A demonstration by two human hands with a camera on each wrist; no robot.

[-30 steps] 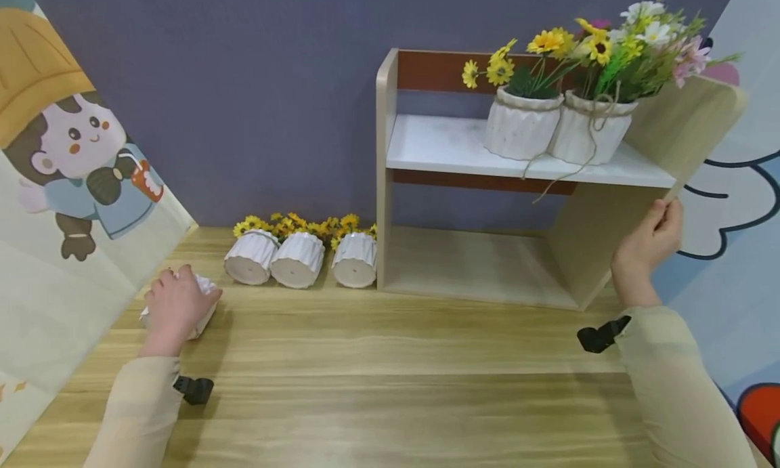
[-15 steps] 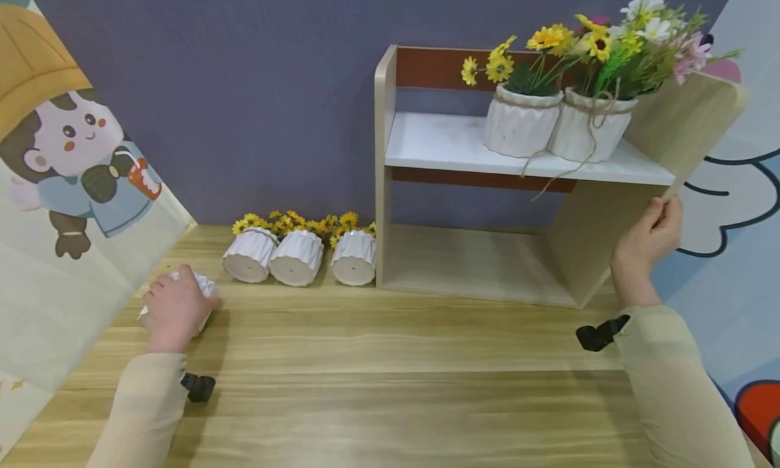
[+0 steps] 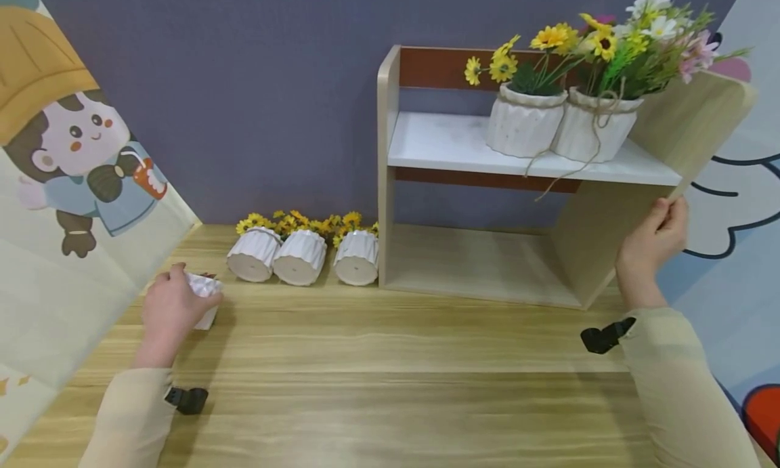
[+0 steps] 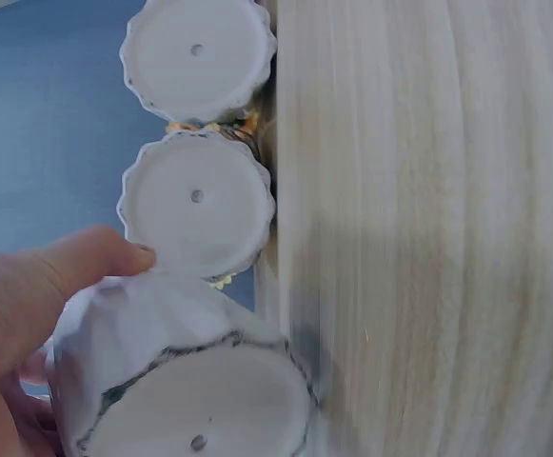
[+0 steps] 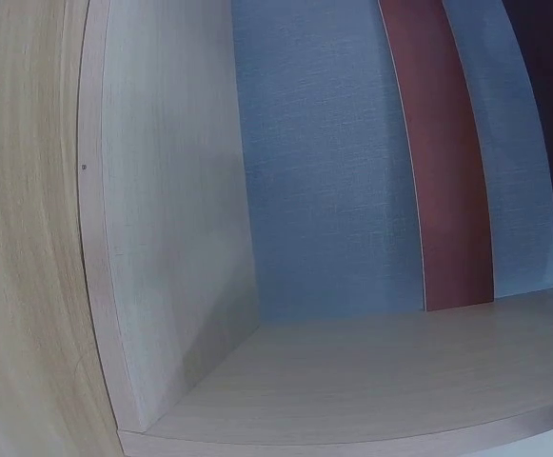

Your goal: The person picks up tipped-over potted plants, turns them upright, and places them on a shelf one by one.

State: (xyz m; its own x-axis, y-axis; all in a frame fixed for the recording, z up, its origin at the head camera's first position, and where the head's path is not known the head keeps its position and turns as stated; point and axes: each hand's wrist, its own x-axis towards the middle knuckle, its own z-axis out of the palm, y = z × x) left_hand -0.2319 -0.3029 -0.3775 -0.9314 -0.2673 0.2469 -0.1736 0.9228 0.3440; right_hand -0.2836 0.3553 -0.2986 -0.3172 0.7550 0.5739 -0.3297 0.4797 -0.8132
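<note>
At the table's left, my left hand [image 3: 173, 305] grips a white fluted flower pot [image 3: 206, 286], partly hidden under the fingers. In the left wrist view the thumb lies along this pot [image 4: 162, 319], whose round base with a small hole faces the camera. My right hand [image 3: 652, 244] holds the front edge of the right side panel of a small wooden shelf [image 3: 646, 224]. Only a bit of a finger shows in the right wrist view. Three white pots lie on their sides left of the shelf: a left one [image 3: 254, 251], a middle one [image 3: 300, 254] and a right one [image 3: 356, 254].
On the shelf's white upper board [image 3: 439, 139] stand two upright pots: one with yellow flowers [image 3: 525, 126], one with mixed flowers [image 3: 597, 129]. Yellow flowers [image 3: 292, 221] from the lying pots lean toward the blue-grey wall [image 3: 244, 102]. A printed panel [image 3: 73, 271] borders the left side.
The pot in my left hand has turned, and more of it shows on the right of the hand. My right hand stays on the shelf panel.
</note>
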